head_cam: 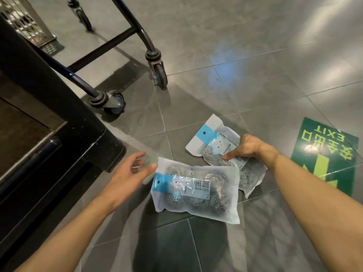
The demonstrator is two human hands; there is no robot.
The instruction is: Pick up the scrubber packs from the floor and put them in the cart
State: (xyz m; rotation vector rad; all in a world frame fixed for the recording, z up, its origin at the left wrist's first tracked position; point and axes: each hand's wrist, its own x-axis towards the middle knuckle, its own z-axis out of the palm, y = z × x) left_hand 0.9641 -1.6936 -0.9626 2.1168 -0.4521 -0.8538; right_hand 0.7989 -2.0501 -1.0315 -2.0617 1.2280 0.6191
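— How do the hands sit?
— The right hand [247,146] reaches down and pinches the far scrubber pack [214,144]. The left hand [131,174] hovers with fingers [137,156] spread wide, its thumb touching the near scrubber pack [196,190] at the corner.
— How many packs?
— Two, overlapping on the floor [255,65].
— What's around?
— Cart wheels [115,102] beyond, a black post [64,118] left, a green exit sign [326,154] right.
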